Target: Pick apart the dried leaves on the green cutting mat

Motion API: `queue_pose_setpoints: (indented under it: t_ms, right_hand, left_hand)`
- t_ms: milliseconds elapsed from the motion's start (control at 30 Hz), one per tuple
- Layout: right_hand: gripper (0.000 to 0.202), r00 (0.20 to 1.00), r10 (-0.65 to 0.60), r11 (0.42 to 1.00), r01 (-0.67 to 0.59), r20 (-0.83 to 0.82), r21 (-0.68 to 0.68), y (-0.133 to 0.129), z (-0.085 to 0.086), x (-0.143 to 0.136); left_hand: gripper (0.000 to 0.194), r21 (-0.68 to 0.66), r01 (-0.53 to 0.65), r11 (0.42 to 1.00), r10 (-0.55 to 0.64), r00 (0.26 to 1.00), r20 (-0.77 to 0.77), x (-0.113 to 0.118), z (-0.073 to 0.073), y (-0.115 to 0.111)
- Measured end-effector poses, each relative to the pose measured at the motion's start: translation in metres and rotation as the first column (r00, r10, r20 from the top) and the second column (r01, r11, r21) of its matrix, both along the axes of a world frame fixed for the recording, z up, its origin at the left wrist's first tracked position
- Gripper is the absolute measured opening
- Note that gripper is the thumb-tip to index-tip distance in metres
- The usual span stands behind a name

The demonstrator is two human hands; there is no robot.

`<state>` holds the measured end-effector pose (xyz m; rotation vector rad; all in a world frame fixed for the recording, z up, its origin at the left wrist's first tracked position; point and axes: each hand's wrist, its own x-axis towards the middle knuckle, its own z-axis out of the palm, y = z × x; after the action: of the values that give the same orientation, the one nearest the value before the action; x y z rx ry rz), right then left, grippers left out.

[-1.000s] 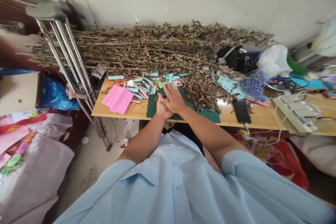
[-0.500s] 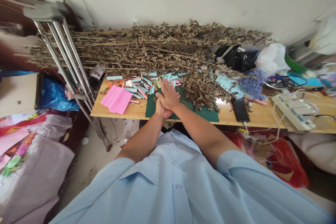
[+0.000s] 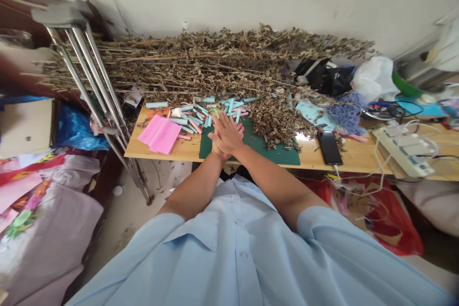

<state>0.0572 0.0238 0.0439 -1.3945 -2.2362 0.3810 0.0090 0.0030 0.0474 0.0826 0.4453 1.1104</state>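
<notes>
My right hand (image 3: 229, 131) lies flat over my left hand (image 3: 217, 145), palm to palm, with its fingers stretched out and pointing away from me. The left hand is mostly covered; its fingertips show past the right hand's edge. Whether anything lies between the palms is hidden. Both hands are above a dark green mat (image 3: 278, 152). Just beyond them are pale blue and pink paper rolls (image 3: 195, 117) in a loose heap. To their right sits a pile of crumbled dried leaves (image 3: 276, 122), partly on the mat. Pink paper sheets (image 3: 159, 134) rest on the left.
Long dried leafy stalks (image 3: 201, 64) stretch along the wall. Metal crutches (image 3: 91, 67) lean at the table's left end. On the wooden table (image 3: 308, 155) are a black phone (image 3: 329, 147) with a cable, purple string (image 3: 346, 112) and a white power strip (image 3: 403, 150).
The right hand has slid slightly back toward me across the left palm, its fingers a little lower and turned more to the left. The palms stay together.
</notes>
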Motion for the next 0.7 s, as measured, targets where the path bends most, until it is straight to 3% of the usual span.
queue_pose_setpoints:
  t_ms: [167,300,400,600,700]
  right_hand:
    - [0.073,0.994,-0.110,0.994,0.110,-0.025,0.010,0.026,-0.004,0.016]
    - [0.073,0.987,-0.157,0.988,0.157,0.027,0.011,0.027,-0.009,0.031]
    - [0.070,0.971,-0.240,0.970,0.239,0.017,0.037,0.026,-0.013,0.040]
    - [0.062,0.915,-0.334,0.932,0.357,-0.228,0.068,0.031,-0.015,0.065]
    - [0.054,0.892,-0.302,0.936,0.344,-0.335,0.073,0.019,-0.011,0.083]
  left_hand:
    - [0.064,0.028,0.029,0.999,-0.032,0.995,0.089,-0.002,0.002,0.001]
    - [0.075,0.082,0.061,0.995,-0.069,0.993,0.094,-0.003,0.004,-0.001]
    - [0.079,0.055,0.088,0.995,-0.092,0.992,0.082,-0.005,-0.003,0.002]
    - [0.079,-0.008,0.091,0.996,-0.090,0.995,0.047,-0.008,-0.020,0.009]
    - [0.078,0.017,0.109,0.994,-0.110,0.993,0.039,-0.007,-0.021,0.010]
